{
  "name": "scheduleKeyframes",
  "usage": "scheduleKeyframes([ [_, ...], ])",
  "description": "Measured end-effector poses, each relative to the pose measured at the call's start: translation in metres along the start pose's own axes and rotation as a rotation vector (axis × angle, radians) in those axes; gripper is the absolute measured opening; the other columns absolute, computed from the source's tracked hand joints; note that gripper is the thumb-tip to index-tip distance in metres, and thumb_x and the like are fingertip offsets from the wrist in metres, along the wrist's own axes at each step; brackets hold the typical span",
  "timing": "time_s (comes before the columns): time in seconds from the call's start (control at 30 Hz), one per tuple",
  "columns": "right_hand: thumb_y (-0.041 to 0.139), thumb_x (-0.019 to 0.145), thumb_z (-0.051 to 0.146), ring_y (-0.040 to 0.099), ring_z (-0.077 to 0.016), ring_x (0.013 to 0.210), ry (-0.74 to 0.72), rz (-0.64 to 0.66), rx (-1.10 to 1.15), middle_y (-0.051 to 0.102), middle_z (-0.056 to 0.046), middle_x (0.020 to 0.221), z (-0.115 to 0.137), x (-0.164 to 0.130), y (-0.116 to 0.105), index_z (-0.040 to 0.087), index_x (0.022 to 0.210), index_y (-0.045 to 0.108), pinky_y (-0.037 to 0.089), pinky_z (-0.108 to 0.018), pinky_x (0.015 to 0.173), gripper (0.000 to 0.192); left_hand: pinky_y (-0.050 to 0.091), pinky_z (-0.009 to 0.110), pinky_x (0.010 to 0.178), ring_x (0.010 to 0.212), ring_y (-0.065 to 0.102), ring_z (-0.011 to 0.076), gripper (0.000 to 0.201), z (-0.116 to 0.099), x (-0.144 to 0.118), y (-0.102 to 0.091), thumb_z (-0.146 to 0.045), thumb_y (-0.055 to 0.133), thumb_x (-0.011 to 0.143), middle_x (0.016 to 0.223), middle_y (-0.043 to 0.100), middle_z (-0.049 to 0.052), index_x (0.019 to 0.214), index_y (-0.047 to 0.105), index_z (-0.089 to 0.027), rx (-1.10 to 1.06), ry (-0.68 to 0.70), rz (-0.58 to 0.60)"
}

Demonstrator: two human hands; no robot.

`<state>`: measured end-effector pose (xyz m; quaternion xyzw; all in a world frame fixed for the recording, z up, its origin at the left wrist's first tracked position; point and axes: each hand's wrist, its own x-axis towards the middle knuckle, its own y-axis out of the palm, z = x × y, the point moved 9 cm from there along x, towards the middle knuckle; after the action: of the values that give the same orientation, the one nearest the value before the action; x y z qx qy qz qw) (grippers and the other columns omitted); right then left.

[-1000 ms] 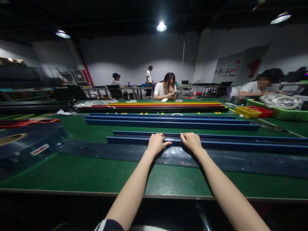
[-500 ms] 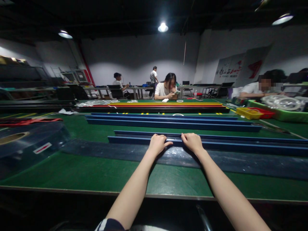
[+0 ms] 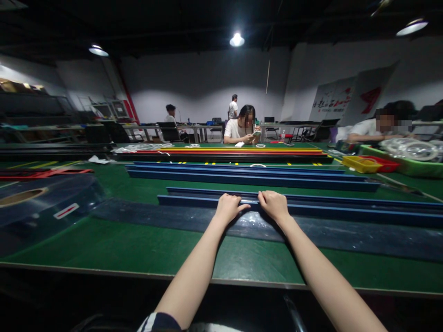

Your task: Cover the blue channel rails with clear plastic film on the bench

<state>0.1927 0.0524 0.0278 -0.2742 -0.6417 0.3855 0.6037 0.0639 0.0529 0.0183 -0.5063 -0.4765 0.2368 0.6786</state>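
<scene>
- Green felt-topped work table (image 3: 114,244) bare along its near edge, with open surface left of both forearms and between the near edge and the dark glossy plastic film strip (image 3: 346,233).
- Long blue metal channel rail (image 3: 346,213) lying crosswise just beyond the film, its left end short of the big clear film roll (image 3: 44,205); second long blue rail (image 3: 249,176) parallel behind, a green gap between them.
- Left hand (image 3: 228,207) curled over the near rail's front edge, fingers bent down onto it, thumb stretched toward the other hand.
- Right hand (image 3: 273,204) gripping the same rail likewise, fingers folded over the top, just beside the left, a small gap between the thumbs.
- Farther back, stacked yellow and red rails (image 3: 235,150), a yellow plastic tray (image 3: 358,162), a seated person in white (image 3: 240,129).
</scene>
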Motion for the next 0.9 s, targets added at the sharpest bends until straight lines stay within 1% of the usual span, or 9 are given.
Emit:
scheduleKeyframes([
  [0.13,0.026,0.09,0.034,0.06,-0.013,0.071,-0.03,0.049,0.006,0.069,-0.006,0.079,0.01,-0.001,0.008,0.018,0.074,0.066,0.027,-0.023,0.053,0.046,0.037,0.03,0.071,0.079,0.062,0.0202,0.049,0.0,0.0,0.0,-0.059,0.04,0.081,0.079,0.068,0.007,0.075,0.064,-0.017,-0.023,0.009,-0.008],
  [0.27,0.026,0.09,0.034,0.062,-0.0139,0.075,-0.014,0.087,-0.001,0.069,-0.007,0.083,0.009,-0.001,0.013,0.017,0.076,0.067,0.031,-0.023,0.054,0.046,0.036,0.03,0.073,0.085,0.06,0.0194,0.047,-0.002,-0.001,-0.002,-0.058,0.042,0.081,0.088,0.067,0.006,0.078,0.064,-0.017,-0.059,0.028,-0.023],
  [0.43,0.026,0.089,0.034,0.063,-0.0154,0.071,0.013,0.087,-0.024,0.07,-0.008,0.081,0.006,0.001,0.013,0.017,0.076,0.069,0.035,-0.022,0.056,0.047,0.035,0.03,0.076,0.089,0.056,0.0187,0.045,-0.001,-0.002,-0.002,-0.057,0.043,0.082,0.092,0.064,0.005,0.081,0.064,-0.018,-0.079,0.028,-0.037],
  [0.53,0.026,0.089,0.031,0.064,-0.0173,0.068,0.03,0.093,-0.053,0.07,-0.01,0.078,0.005,0.003,0.014,0.014,0.076,0.07,0.037,-0.023,0.057,0.049,0.037,0.029,0.075,0.09,0.055,0.0189,0.045,0.001,-0.002,-0.001,-0.058,0.043,0.081,0.091,0.063,0.005,0.081,0.064,-0.018,-0.078,0.014,-0.032],
  [0.67,0.025,0.089,0.028,0.064,-0.0191,0.068,0.033,0.065,-0.072,0.069,-0.014,0.076,0.003,0.005,0.014,0.01,0.075,0.07,0.039,-0.024,0.057,0.05,0.038,0.027,0.074,0.089,0.055,0.0181,0.046,0.003,-0.001,0.0,-0.06,0.043,0.08,0.09,0.062,0.005,0.085,0.062,-0.018,-0.087,0.005,-0.016],
  [0.77,0.025,0.088,0.027,0.065,-0.0194,0.069,0.056,0.067,-0.084,0.069,-0.015,0.076,-0.008,0.004,0.014,0.01,0.075,0.07,0.04,-0.025,0.058,0.051,0.039,0.026,0.074,0.09,0.056,0.0173,0.047,0.008,-0.002,-0.003,-0.061,0.041,0.08,0.091,0.063,0.004,0.085,0.061,-0.018,-0.102,0.001,-0.032],
  [0.9,0.025,0.088,0.029,0.065,-0.0216,0.068,0.146,0.103,-0.128,0.069,-0.016,0.075,-0.039,-0.001,0.011,0.011,0.072,0.071,0.041,-0.027,0.059,0.051,0.038,0.026,0.073,0.089,0.057,0.0177,0.048,0.018,-0.004,-0.004,-0.061,0.041,0.08,0.09,0.064,0.004,0.085,0.061,-0.018,-0.095,-0.023,-0.027],
])
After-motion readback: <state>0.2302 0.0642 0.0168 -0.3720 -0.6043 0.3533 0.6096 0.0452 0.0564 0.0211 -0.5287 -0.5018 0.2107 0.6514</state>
